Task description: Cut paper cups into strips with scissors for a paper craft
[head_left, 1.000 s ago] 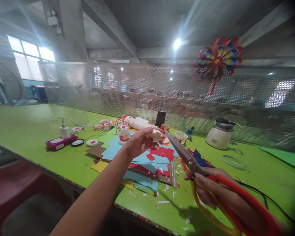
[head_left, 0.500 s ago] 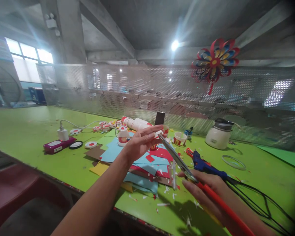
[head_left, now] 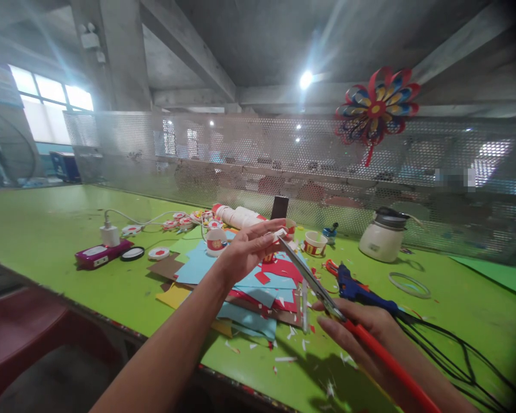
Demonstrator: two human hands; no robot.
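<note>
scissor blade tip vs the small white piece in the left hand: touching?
Touching. Head view: the steel blade tip of the red-handled scissors meets the small white piece pinched in the left hand; no gap shows.

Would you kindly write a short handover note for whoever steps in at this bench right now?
Left hand: raised over the paper pile, fingertips pinching a small white and red piece.
Right hand: gripping the red-handled scissors, blades nearly closed, tips at that piece.
Where things are: coloured paper sheets stacked on the green table, white offcuts scattered at the near edge, blue glue gun just behind the right hand, paper cups beyond the pile.
Done: offcuts show cutting has taken place.
Left: the piece is in hand at the blades; whether its cut is finished cannot be told.
</note>
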